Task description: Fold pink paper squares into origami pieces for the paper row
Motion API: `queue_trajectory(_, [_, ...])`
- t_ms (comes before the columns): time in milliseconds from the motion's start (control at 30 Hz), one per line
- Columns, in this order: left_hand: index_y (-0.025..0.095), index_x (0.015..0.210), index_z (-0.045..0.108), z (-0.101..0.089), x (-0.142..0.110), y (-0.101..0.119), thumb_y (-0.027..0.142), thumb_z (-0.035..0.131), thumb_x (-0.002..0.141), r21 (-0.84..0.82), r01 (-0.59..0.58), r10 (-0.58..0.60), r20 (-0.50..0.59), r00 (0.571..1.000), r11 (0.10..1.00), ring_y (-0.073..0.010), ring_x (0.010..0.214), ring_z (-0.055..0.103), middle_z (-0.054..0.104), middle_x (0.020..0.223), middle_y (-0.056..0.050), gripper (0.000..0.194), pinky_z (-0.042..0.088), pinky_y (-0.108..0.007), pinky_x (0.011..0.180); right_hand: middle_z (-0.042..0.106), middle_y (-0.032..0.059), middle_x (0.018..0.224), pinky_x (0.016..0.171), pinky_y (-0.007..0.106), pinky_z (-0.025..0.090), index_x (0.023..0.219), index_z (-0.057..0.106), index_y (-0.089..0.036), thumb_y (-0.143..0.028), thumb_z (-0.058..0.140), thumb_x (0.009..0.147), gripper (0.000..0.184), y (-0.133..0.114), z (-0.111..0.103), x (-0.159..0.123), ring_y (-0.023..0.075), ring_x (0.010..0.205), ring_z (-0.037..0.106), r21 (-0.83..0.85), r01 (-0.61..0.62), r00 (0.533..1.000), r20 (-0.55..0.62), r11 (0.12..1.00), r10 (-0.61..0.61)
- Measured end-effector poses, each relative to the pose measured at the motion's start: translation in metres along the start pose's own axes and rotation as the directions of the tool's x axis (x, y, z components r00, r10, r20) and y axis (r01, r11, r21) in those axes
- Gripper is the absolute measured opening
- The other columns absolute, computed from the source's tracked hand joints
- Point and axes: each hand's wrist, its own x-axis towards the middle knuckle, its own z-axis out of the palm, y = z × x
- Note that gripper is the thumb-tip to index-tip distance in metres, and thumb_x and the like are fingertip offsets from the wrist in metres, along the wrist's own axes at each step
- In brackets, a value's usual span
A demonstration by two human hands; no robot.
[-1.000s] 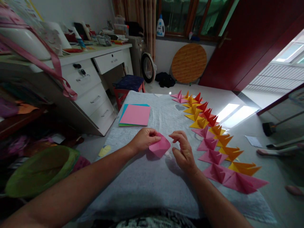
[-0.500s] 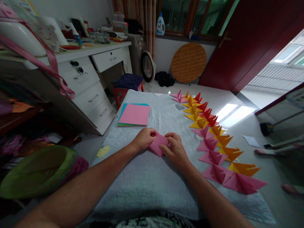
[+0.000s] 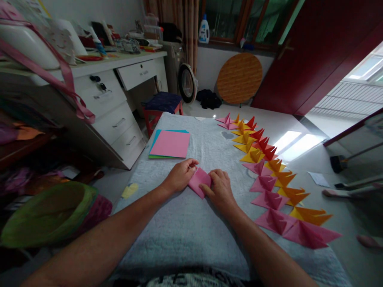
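Observation:
A folded piece of pink origami paper is held between both hands just above the cloth-covered table. My left hand pinches its upper left edge, fingers bent. On the opposite side, my right hand grips the paper with the thumb on top and the fingers behind. Beyond my left hand lies a stack of square coloured paper, pink on top, with blue and green edges showing. To the right of my right hand stand rows of folded paper cranes in pink, yellow, orange and red.
A white desk with drawers and a stool stand at the left. A green-lined bin is at the lower left. Behind the table are a washing machine with its door open and a round wooden board.
My right hand has come in from the right and closed on the pink paper, which now looks narrower and more folded over. My left hand has kept its hold.

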Motion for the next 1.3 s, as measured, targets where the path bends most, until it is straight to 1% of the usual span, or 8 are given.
queue_trajectory(100, [0.013,0.107,0.064,-0.003,-0.015,0.013,0.013,0.053,0.087,0.353,-0.178,0.207,-0.046,0.977,0.918,-0.0239,0.099,0.06,0.067,0.108,-0.011,0.022,0.049,-0.04,0.092,0.063,0.0093,0.1,0.088,0.042,0.042,0.088,0.062,-0.02,-0.038,0.067,0.087,0.019,-0.001,0.001,0.0,0.0271,0.095,0.052,-0.035,0.007,1.0,0.003,0.999,-0.006])
queue_trajectory(167, [0.014,0.093,0.064,-0.002,-0.03,0.023,0.014,0.053,0.09,0.531,-0.305,0.309,0.085,0.947,0.791,-0.0265,0.099,0.059,0.067,0.101,-0.01,0.012,0.049,-0.043,0.092,0.062,0.0089,0.099,0.088,0.042,0.042,0.09,0.062,-0.02,-0.038,0.067,0.086,0.02,-0.002,0.001,-0.001,0.0274,0.095,0.051,-0.06,0.004,1.0,0.01,0.998,-0.003])
queue_trajectory(233, [0.016,0.088,0.063,0.001,-0.046,0.029,0.014,0.053,0.09,0.621,-0.377,0.317,0.21,0.925,0.687,-0.0265,0.092,0.06,0.066,0.094,-0.009,0.01,0.05,-0.043,0.085,0.062,0.0088,0.099,0.088,0.042,0.042,0.092,0.061,-0.02,-0.038,0.068,0.086,0.02,-0.004,0.001,-0.001,0.0277,0.096,0.051,-0.084,-0.005,1.0,0.017,0.996,0.006])
queue_trajectory(367, [0.015,0.1,0.063,0.007,-0.066,0.026,0.017,0.056,0.092,0.61,-0.44,0.306,0.317,0.898,0.659,-0.0252,0.093,0.061,0.067,0.1,-0.008,0.011,0.052,-0.041,0.086,0.062,0.0107,0.104,0.091,0.043,0.041,0.103,0.061,-0.019,-0.037,0.065,0.087,0.025,-0.004,0.002,-0.001,0.0299,0.102,0.052,-0.108,-0.034,0.999,-0.003,0.994,0.033])
queue_trajectory(567, [0.018,0.132,0.054,0.013,-0.073,0.016,0.039,0.071,0.086,0.651,-0.469,0.298,0.363,0.883,0.596,-0.0302,0.108,0.058,0.063,0.118,-0.012,0.054,0.051,-0.045,0.091,0.064,0.0129,0.107,0.091,0.045,0.041,0.111,0.061,-0.018,-0.033,0.058,0.091,0.026,0.007,-0.003,-0.001,0.0302,0.102,0.053,-0.085,-0.075,0.994,-0.081,0.994,0.069])
queue_trajectory(700, [0.019,0.137,0.052,0.016,-0.077,0.017,0.045,0.07,0.086,0.673,-0.464,0.3,0.354,0.886,0.577,-0.0325,0.112,0.056,0.061,0.125,-0.014,0.06,0.05,-0.046,0.093,0.062,0.0134,0.113,0.094,0.046,0.04,0.114,0.061,-0.017,-0.032,0.056,0.09,0.029,0.012,-0.011,-0.004,0.0305,0.107,0.053,-0.066,-0.079,0.996,-0.058,0.995,0.075])
queue_trajectory(900, [0.017,0.131,0.057,0.018,-0.078,0.016,0.042,0.067,0.089,0.691,-0.479,0.345,0.336,0.876,0.542,-0.0306,0.107,0.059,0.064,0.118,-0.013,0.05,0.05,-0.045,0.092,0.056,0.0172,0.129,0.102,0.053,0.035,0.13,0.055,-0.015,-0.039,0.065,0.083,0.053,0.007,-0.012,-0.007,0.0364,0.119,0.047,-0.202,-0.038,0.998,0.04,0.979,0.048])
queue_trajectory(1300, [0.014,0.111,0.065,0.017,-0.079,0.004,0.023,0.056,0.095,0.66,-0.616,0.528,0.37,0.764,0.429,-0.0257,0.104,0.066,0.07,0.108,-0.012,0.02,0.055,-0.037,0.089,0.058,0.0168,0.125,0.096,0.056,0.036,0.14,0.054,-0.023,-0.033,0.062,0.086,0.055,0.015,-0.011,-0.001,0.0378,0.113,0.049,-0.259,-0.133,0.991,-0.065,0.957,0.12])
